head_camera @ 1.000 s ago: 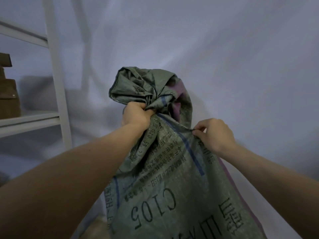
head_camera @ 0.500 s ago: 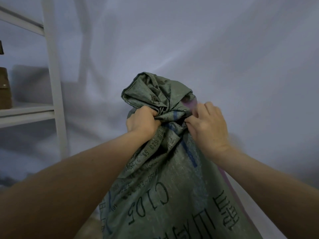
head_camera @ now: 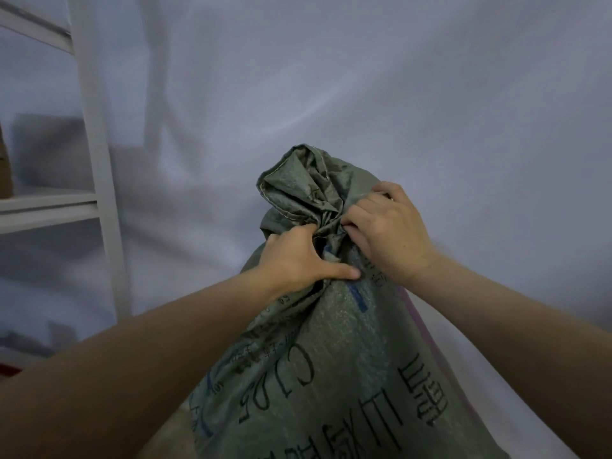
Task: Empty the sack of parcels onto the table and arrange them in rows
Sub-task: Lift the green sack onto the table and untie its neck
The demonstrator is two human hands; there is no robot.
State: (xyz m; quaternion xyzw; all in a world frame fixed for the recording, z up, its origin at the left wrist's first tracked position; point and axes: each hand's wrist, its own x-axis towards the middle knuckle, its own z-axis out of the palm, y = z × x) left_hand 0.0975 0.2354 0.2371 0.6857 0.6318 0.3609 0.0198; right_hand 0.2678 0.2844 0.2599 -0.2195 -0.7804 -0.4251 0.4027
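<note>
A large grey-green woven sack (head_camera: 331,359) with black printed characters and "C105" stands upright in front of me, filling the lower middle of the view. Its bunched neck (head_camera: 304,187) sticks up above my hands. My left hand (head_camera: 294,260) grips the gathered neck from the left, thumb stretched across the fabric. My right hand (head_camera: 387,233) clutches the same gathered neck from the right, fingers dug into the folds. The two hands nearly touch. No parcels show; the sack hides its contents. No table is in view.
A white metal shelf rack (head_camera: 96,180) stands at the left, with a brown box (head_camera: 5,173) on its shelf at the frame's edge. A pale draped cloth backdrop (head_camera: 397,94) fills the background. Something red (head_camera: 8,371) shows at the lower left.
My right hand has come in from the sack's side to the gathered neck and closed on it beside my left hand. The sack's top now sits lower and further right in the view.
</note>
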